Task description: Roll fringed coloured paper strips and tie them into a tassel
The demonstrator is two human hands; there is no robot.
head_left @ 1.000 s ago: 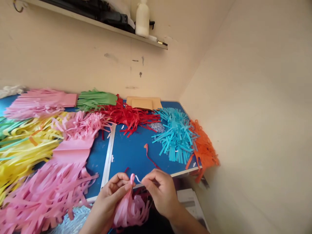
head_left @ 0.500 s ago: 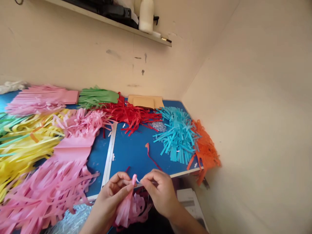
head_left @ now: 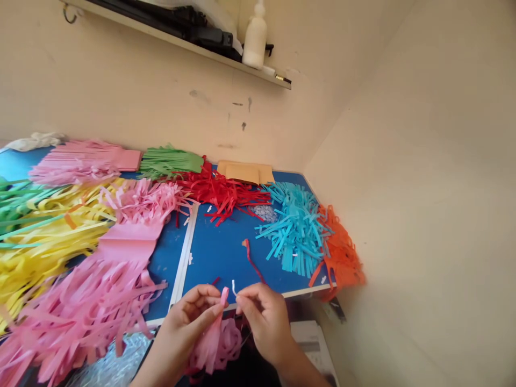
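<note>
Near the table's front edge, my left hand (head_left: 189, 320) is closed in a pinch on a pink paper tassel (head_left: 209, 344). A small loop stands up above the fingertips and the fringe hangs below them. To its right, my right hand (head_left: 266, 317) pinches a short, thin white strip (head_left: 234, 288), whose tip sticks up just beside the loop, apart from it. Behind the hands, a dark red twisted strip (head_left: 253, 263) lies on the blue table (head_left: 221, 247).
Fringed paper lies around the table: pink (head_left: 88, 312), yellow (head_left: 52, 242), green (head_left: 171, 161), red (head_left: 226, 196), light blue (head_left: 296, 231) and orange (head_left: 342, 252). Folded tan paper (head_left: 244, 172) rests by the wall. Above, a shelf (head_left: 181, 45) holds a white bottle (head_left: 255, 43).
The white strip has come away from the pink loop, and its tip now points up. My right hand has shifted slightly right. The camera view has moved a little.
</note>
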